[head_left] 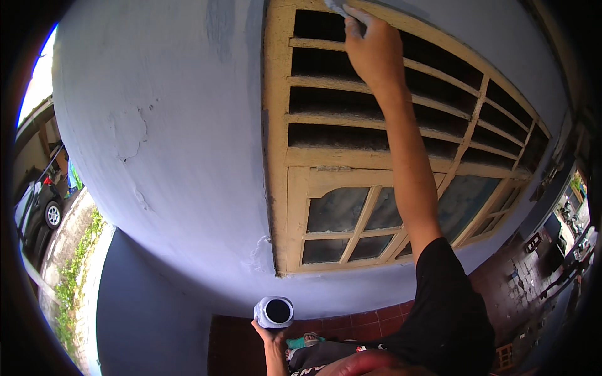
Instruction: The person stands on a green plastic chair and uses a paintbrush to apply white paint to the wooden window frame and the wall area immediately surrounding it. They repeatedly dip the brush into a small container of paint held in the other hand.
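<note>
Two hands are at work before a wall, each with something in its grip: the right hand (374,44) pinches a small pale-grey tool (337,6) between thumb and fingers, at the far edge of the view by the window's far left corner. The tool is cut off there, so its full shape and whether it touches the wood cannot be told. The left hand (270,335) curls around the near left side of a whitish, smeared container (260,312), whose round, dark mouth faces the camera; its contents cannot be made out. Well apart from the container, the right forearm (411,163) crosses in front of a yellowish window frame (276,188), with dark slatted openings on its far part and glass panes (337,210) on its near part. Around the frame spreads a pale blue-grey wall (169,94), cracked and patchy to the left of the window. Nearer lie red floor tiles (364,324), with a sandalled foot (311,339) just right of the container. On the far left, outside, a dark car (47,210) stands near a strip of green plants (78,276).
</note>
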The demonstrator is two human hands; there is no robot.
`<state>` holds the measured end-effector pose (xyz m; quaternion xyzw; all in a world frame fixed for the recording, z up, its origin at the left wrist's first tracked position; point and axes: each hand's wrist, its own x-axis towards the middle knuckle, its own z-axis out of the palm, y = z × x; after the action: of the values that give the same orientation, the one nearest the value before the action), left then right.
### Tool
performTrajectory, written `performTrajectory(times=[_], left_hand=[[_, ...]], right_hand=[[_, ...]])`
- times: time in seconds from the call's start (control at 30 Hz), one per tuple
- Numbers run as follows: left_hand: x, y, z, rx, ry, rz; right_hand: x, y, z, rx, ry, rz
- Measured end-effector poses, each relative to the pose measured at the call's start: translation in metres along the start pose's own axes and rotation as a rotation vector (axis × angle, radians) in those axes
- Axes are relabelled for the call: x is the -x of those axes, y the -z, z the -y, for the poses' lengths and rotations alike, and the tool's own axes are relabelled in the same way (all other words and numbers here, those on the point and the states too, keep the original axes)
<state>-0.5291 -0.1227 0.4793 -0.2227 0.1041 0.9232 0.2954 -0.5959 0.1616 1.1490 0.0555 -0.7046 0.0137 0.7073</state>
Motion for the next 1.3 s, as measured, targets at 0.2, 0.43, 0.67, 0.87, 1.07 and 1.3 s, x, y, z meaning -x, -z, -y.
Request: performTrajectory(times=[0.2, 0.43, 0.67, 0.87, 1.07, 1.3], left_hand=[[0.007, -0.02, 0.001, -0.061, 0.013, -0.025], [-0.024, 0.002, -0.006, -0.029, 0.096, 0.063], [-0.018, -0.02, 0.009, -0.108, 0.09, 0.065], [-0.025, -0.025, 0.027, -0.109, 0.095, 0.07], [-0.007, -0.072, 0.057, -0.271, 0.046, 0.015], [-0.009, -0.094, 0.079, -0.255, 0.047, -0.07]], right_hand=[[0.0, 0.048, -0.033, 0.124, -0.12, 0.057], [0.0, 0.081, -0.063, 0.257, -0.064, 0.028], [0.013, 0.114, -0.108, 0.391, 0.04, -0.077], [0.019, 0.152, -0.15, 0.471, 0.0, -0.099], [0.022, 0.204, -0.215, 0.656, -0.036, -0.197], [0.032, 0.241, -0.257, 0.624, -0.245, -0.191]])
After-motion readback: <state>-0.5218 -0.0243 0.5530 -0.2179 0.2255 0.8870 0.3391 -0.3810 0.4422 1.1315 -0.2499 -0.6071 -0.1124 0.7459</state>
